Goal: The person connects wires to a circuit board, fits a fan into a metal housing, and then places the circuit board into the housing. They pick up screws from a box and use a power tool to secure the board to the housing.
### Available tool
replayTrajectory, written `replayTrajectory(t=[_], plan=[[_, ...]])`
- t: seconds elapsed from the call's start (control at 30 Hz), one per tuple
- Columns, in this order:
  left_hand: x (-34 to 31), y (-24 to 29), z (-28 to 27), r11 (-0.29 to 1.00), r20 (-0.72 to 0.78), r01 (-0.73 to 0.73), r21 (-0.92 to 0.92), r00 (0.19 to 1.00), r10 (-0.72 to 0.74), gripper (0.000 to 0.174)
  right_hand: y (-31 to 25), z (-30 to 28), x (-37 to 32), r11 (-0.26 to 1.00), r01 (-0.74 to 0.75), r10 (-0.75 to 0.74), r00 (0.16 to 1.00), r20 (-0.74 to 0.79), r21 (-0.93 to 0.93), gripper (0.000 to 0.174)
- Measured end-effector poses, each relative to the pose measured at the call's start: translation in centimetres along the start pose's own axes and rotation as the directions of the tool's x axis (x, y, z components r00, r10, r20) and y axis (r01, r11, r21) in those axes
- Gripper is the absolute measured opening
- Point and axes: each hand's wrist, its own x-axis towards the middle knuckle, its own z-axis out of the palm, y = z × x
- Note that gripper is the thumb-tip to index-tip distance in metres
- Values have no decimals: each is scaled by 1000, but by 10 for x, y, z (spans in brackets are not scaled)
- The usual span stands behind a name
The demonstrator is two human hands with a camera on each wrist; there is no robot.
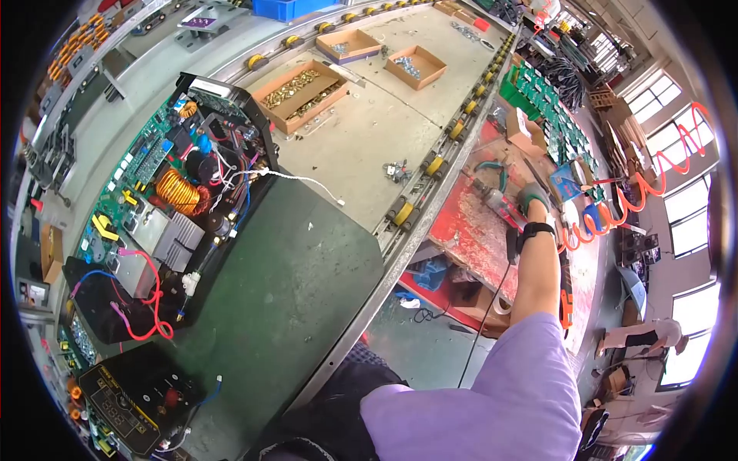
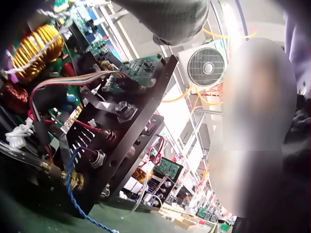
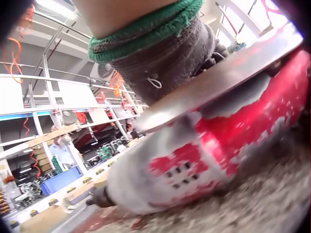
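We see the right hand, in a grey glove with a green cuff, reaching to a worn red counter. It is at a scuffed red and silver drill lying there, but we cannot tell whether its fingers are curled round it (a shiny metal piece blocks our view from the right wrist). A black cord trails down from the drill; pliers lie near its nose.

The left hand, gloved in grey, shows only in part in the left wrist view, near an opened machine; we cannot tell how its fingers lie. That machine, with a gold wire coil, stands on a green mat.
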Motion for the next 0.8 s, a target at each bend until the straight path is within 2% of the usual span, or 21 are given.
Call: replayTrajectory(t=[0.07,0.1,0.17,0.27,0.3,0.33,0.37,0.4,0.47,0.5,0.53,0.57,0.6,0.63,0.67,0.73,0.77,0.8], plan=[[-2,3,2,1000,29,7,25,1000,-8,57,12,8,0,997,18,-22,998,60,69,36],[-3,2,1,999,54,7,52,999,-10,57,28,23,-10,979,185,-192,977,-95,-82,32],[-3,0,-6,991,101,19,134,994,-33,57,48,49,0,939,304,-331,924,-189,-158,28],[7,4,-15,956,186,53,289,976,-110,57,77,68,49,915,323,-388,870,-305,-243,22],[9,1,-14,997,187,39,72,981,-52,59,86,68,73,898,290,-407,834,-372,-332,20],[22,14,-10,997,205,-17,76,979,1,67,67,44,68,857,198,-447,743,-498,-475,18],[28,10,-12,995,209,-23,96,978,2,62,56,28,56,959,182,-45,856,-515,218,29],[35,4,-16,993,215,-29,114,977,4,57,6,-30,-26,571,179,365,819,-443,801,41],[78,-6,-27,985,401,-94,146,916,28,50,-18,-58,-47,497,599,187,633,-752,628,31],[100,-14,-33,984,473,-121,129,880,46,46,-42,-80,-82,361,732,-1,620,-785,578,30],[127,-15,-23,965,592,-247,-92,765,252,53,-70,-101,-128,199,822,-177,565,-806,533,31],[154,-17,-12,897,670,-288,-334,597,441,62,-97,-115,-170,95,799,-394,577,-715,593,30],[168,2,6,923,752,-148,-355,542,376,60,-122,-124,-212,10,750,-592,538,-600,662,29],[177,20,29,937,816,-6,-350,488,309,59,-147,-131,-252,121,881,-730,391,-561,457,29],[184,36,54,933,870,123,-337,420,258,58,-171,-134,-286,181,961,-849,259,-461,207,28],[193,59,101,903,951,342,-259,256,175,56,-218,-120,-317,104,994,-878,76,-473,-34,25],[194,69,125,886,976,419,-201,167,142,56,-238,-114,-326,133,989,-886,90,-455,-64,20],[187,62,150,930,948,207,-304,158,275,57,-257,-111,-333,160,982,-892,102,-439,-97,17]])
